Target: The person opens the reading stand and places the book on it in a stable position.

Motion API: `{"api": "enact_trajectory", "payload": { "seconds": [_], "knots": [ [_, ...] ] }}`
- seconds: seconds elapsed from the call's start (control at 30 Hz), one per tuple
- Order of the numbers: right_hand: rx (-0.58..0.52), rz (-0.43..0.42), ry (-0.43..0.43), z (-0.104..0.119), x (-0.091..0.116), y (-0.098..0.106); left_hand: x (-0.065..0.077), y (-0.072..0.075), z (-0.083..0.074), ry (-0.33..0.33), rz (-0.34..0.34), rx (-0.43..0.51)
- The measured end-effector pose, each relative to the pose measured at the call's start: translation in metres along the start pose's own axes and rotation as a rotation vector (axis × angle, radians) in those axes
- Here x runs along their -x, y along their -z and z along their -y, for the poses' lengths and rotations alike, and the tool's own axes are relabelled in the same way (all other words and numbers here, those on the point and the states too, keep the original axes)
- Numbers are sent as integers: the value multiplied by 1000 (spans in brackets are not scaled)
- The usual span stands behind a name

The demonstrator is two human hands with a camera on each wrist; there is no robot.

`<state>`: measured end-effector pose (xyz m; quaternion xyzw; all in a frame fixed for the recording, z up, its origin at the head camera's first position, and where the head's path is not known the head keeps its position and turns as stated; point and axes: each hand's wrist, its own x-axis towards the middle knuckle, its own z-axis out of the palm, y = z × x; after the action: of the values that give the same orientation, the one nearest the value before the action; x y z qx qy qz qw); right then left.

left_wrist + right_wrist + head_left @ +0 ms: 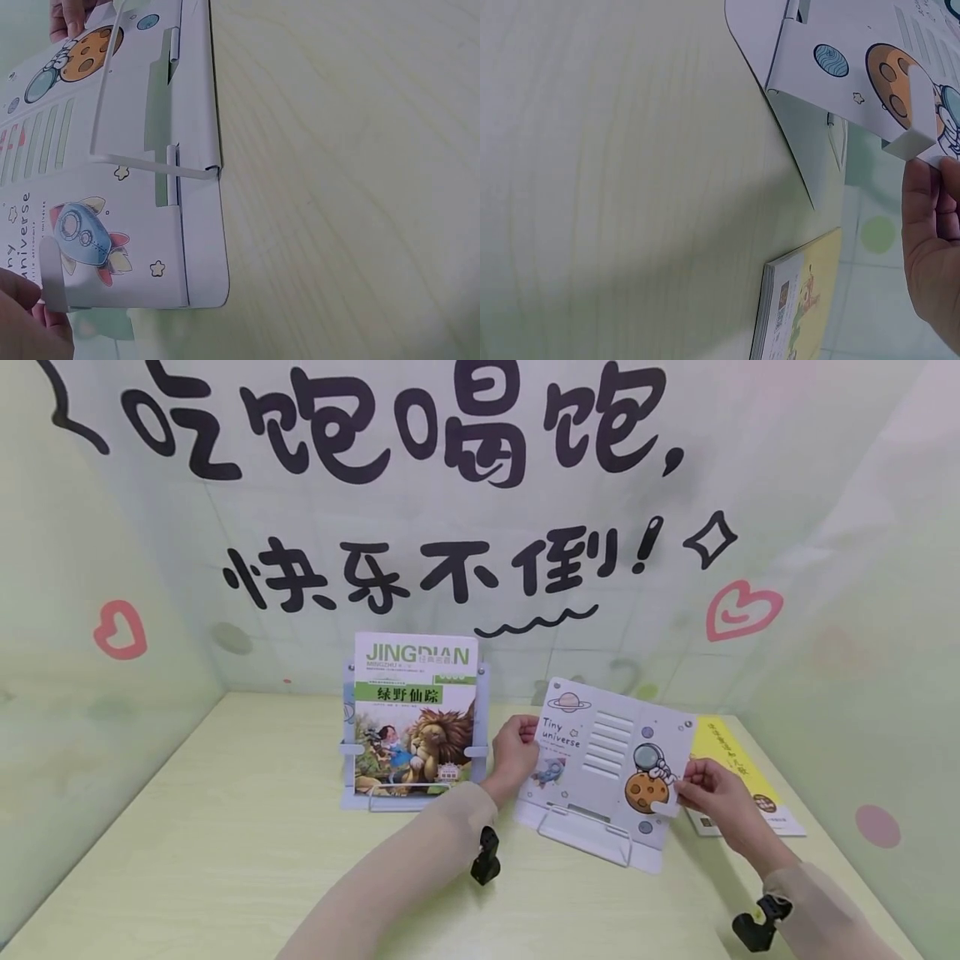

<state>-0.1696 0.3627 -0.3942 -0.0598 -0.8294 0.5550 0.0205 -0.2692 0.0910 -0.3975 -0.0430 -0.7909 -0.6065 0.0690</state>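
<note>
A white book stand [600, 760] printed "Tiny universe", with an astronaut on an orange planet, leans upright on the table, turned at an angle. My left hand [513, 756] grips its left edge; in the left wrist view the fingers [52, 326] are beside a small side clip. On the opposite edge, my right hand [716, 793] pinches the panel near the other side clip [915, 139]. A wire page holder [585, 835] crosses the front of the stand's lower part. No book sits on this stand.
Left of it, a second stand [484, 710] holds an upright book [416, 718] with a lion on the cover. A yellow and white book [731, 760] lies on the table [225, 860] behind my right hand. Printed walls [300, 510] enclose the back and sides.
</note>
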Motion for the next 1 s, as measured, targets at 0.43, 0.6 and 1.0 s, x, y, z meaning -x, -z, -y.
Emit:
{"api": "enact_trajectory", "payload": {
  "seconds": [0.43, 0.6, 1.0],
  "knots": [
    [-55, -67, 69, 5, 21, -11, -3, 0, -1, 2, 42, -5],
    [-32, -109, 95, 6, 29, -16, -4, 0, -3, -19, 39, -23],
    [-41, -195, 131, 12, 46, -32, -9, 9, -13, -164, 50, -26]
  ]
}}
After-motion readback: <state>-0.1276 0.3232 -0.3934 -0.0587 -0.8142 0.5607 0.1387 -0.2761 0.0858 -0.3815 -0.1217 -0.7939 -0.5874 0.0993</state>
